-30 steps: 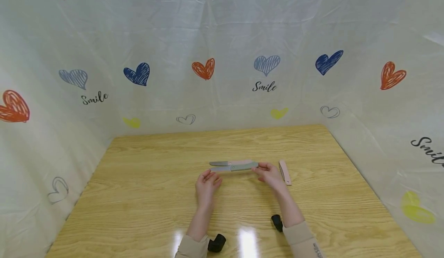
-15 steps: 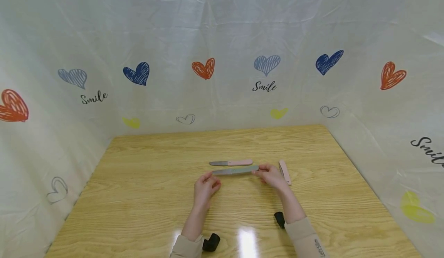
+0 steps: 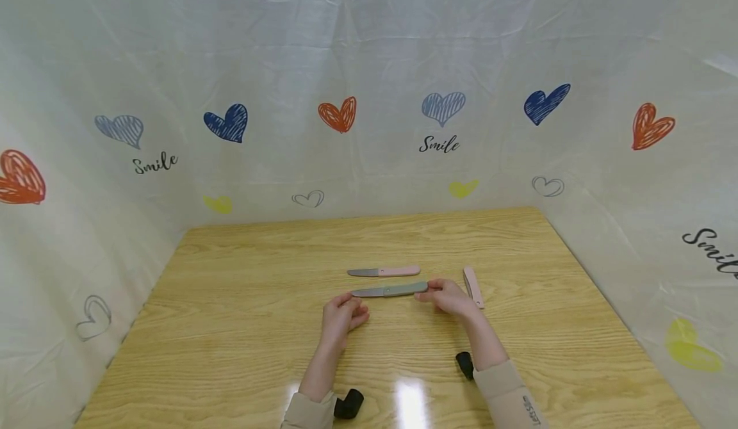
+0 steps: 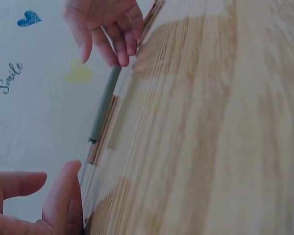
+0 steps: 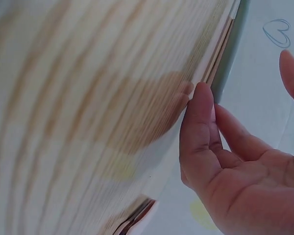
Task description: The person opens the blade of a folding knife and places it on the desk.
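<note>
The white, heart-printed sheeting (image 3: 380,57) is seen behind the wood-grained surface (image 3: 230,326), and both are left as they were. Since half a second ago, the left hand (image 3: 341,317) and the right hand (image 3: 451,298) have been drawn slightly nearer the wearer, and the unfolded knife with a green handle and grey blade (image 3: 392,291) has been brought with them. A second ago it was seen partly over the unfolded pink-handled knife (image 3: 385,272); now a clear strip of wood is shown between them. That pink-handled knife and the folded pink knife (image 3: 473,286) have not been moved.

The green knife is supported end to end between the hands: its blade tip is touched by the left hand's fingertips, its handle end by the right hand's. Neither hand is clenched; each thumb is held apart from the fingers. In the left wrist view, the handle is shown just above the surface.
</note>
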### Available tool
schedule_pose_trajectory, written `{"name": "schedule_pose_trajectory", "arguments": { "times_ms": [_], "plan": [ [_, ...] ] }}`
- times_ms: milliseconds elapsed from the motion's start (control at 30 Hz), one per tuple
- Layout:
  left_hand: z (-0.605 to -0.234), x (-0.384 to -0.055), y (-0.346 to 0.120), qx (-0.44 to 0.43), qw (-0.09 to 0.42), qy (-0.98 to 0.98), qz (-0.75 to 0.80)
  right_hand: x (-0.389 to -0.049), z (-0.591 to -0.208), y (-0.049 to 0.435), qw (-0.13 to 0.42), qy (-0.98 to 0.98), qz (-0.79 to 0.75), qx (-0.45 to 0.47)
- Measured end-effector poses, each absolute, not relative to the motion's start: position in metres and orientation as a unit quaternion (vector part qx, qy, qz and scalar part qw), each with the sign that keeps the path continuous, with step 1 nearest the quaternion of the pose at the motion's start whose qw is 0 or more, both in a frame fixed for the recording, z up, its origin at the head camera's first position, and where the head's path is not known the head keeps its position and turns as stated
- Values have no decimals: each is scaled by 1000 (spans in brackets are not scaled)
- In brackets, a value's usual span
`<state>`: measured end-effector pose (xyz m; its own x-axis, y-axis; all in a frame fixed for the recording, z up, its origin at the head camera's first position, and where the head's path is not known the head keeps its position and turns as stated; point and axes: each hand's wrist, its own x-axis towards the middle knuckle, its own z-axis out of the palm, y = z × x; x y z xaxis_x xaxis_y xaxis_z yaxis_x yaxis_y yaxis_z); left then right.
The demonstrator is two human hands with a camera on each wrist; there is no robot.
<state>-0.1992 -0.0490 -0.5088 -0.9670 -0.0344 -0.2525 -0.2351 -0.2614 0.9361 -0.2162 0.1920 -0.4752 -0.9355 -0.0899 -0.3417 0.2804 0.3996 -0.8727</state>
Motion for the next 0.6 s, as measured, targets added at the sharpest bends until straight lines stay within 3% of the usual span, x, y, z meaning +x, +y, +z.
{"name": "schedule_pose_trajectory", "arguments": {
  "times_ms": [433, 600],
  "plan": [
    [-508, -199, -50, -104, 86, 629, 766, -217, -478, 198, 176, 821, -542, 12],
    [-507, -199, -50, -103, 89, 634, 762, -219, -480, 197, 183, 821, -539, 36]
  ]
}}
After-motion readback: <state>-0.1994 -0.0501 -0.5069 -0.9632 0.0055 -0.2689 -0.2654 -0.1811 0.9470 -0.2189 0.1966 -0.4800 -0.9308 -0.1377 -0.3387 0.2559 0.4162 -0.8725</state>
